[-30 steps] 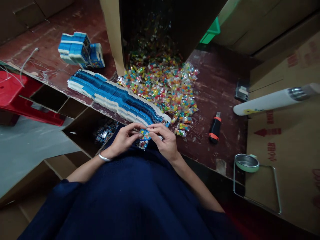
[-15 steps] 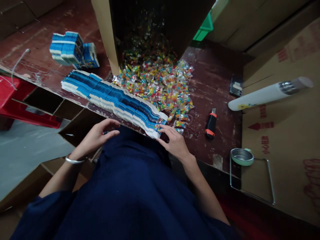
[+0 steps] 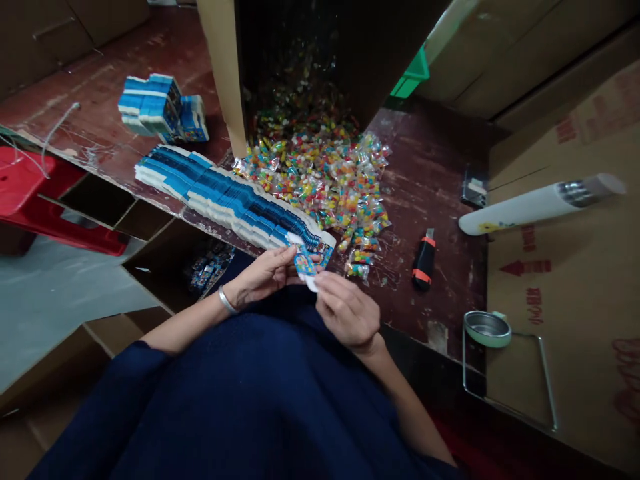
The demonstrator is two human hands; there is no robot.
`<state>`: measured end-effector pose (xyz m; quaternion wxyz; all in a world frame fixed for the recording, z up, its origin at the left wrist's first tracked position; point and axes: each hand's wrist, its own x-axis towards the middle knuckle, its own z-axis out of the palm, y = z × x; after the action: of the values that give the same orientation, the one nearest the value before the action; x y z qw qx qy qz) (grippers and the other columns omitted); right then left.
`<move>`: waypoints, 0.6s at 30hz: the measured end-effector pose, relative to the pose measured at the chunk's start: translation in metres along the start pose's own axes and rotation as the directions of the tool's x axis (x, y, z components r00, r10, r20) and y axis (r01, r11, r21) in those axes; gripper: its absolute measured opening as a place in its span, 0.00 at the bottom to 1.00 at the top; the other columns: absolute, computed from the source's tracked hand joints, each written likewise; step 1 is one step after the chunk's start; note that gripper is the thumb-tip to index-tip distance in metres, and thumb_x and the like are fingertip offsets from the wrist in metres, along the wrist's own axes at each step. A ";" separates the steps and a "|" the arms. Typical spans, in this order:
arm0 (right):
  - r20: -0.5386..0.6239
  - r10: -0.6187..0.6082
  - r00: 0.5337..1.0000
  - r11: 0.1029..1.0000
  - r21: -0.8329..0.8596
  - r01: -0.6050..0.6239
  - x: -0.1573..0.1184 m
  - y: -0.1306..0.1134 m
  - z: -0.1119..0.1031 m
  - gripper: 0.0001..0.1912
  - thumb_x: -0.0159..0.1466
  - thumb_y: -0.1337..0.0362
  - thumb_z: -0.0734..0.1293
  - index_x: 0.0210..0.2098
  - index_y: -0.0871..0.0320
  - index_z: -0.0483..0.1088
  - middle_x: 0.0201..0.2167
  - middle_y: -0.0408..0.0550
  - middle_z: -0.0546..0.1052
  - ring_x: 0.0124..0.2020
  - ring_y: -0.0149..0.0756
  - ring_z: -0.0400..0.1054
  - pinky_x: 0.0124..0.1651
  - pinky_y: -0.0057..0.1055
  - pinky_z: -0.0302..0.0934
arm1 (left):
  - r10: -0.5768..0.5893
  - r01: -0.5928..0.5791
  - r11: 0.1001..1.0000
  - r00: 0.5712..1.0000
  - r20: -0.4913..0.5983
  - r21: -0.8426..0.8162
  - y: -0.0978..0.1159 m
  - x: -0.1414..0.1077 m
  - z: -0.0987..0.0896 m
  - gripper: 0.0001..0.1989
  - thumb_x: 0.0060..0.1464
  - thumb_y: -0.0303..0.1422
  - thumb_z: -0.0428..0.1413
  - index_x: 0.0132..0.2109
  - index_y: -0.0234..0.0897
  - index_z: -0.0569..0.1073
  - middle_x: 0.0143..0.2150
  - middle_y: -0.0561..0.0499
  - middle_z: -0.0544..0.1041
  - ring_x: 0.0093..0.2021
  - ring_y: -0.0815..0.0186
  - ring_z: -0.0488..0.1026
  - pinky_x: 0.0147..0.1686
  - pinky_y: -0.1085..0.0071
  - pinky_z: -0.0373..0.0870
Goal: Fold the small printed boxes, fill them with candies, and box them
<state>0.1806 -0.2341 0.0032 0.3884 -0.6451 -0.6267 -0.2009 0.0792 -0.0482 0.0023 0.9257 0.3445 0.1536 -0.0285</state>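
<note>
Close to the body, the left hand (image 3: 263, 275) and right hand (image 3: 345, 312) pinch a small blue flat box (image 3: 305, 263) between closed fingers, held at the near edge of the surface (image 3: 430, 180) beside the fanned row of blue flats (image 3: 225, 197), probably for easy reach. Beyond lie the candy packets (image 3: 325, 180), spilling from a tipped carton (image 3: 225, 73). Red print on the cardboard (image 3: 535, 267) at right is unreadable.

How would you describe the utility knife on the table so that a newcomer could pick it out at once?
Start at the heap of colourful candy packets spilling from the upended cardboard box on the dark red table. Just right of the heap's near edge lies the utility knife, alone. It is the only black thing with orange bands there.
</note>
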 end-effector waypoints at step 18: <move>0.322 0.618 0.717 0.538 0.493 -0.684 0.032 0.005 0.013 0.17 0.61 0.55 0.77 0.43 0.53 0.70 0.29 0.40 0.76 0.28 0.31 0.72 0.31 0.27 0.68 | 0.126 -0.100 0.918 0.991 -0.042 0.384 0.010 -0.023 -0.009 0.18 0.47 0.38 0.72 0.42 0.33 0.83 0.37 0.49 0.83 0.37 0.65 0.78 0.42 0.70 0.73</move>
<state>0.1873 -0.2033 0.0179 0.5769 -0.6903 -0.3908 0.1947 0.0565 -0.0360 0.0086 0.8357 0.5267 0.1554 0.0072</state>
